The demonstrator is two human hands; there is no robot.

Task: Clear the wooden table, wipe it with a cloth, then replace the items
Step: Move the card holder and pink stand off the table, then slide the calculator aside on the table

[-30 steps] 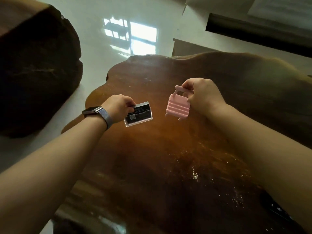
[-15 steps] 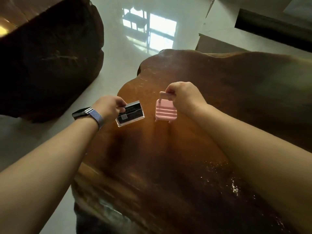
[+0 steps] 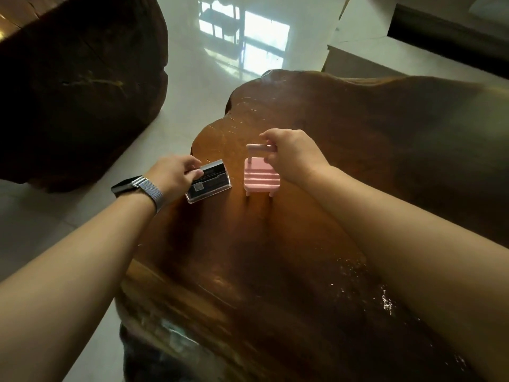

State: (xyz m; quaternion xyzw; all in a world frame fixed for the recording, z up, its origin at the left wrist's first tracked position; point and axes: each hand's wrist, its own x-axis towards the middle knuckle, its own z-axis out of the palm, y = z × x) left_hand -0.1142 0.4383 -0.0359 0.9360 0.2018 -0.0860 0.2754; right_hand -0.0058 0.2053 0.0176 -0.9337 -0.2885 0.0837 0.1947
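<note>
A glossy brown wooden table [image 3: 316, 244] with a wavy edge fills the middle and right. My left hand [image 3: 173, 175], with a watch on the wrist, grips a clear acrylic card holder [image 3: 209, 181] with a dark card inside, tilted at the table's left edge. My right hand [image 3: 292, 155] pinches the handle of a small pink suitcase-shaped holder [image 3: 261, 179]. Its little feet stand on or just above the tabletop, to the right of the card holder.
A large dark wooden block [image 3: 77, 86] stands on the pale shiny floor [image 3: 192, 64] to the left. A low pale platform with a dark board [image 3: 446, 31] lies at the back right. Water specks glisten on the table near my right forearm.
Both hands have come lower and closer to the tabletop with their items. The pink holder now hangs upright with its feet at the surface; the card holder has reached the table's left edge.
</note>
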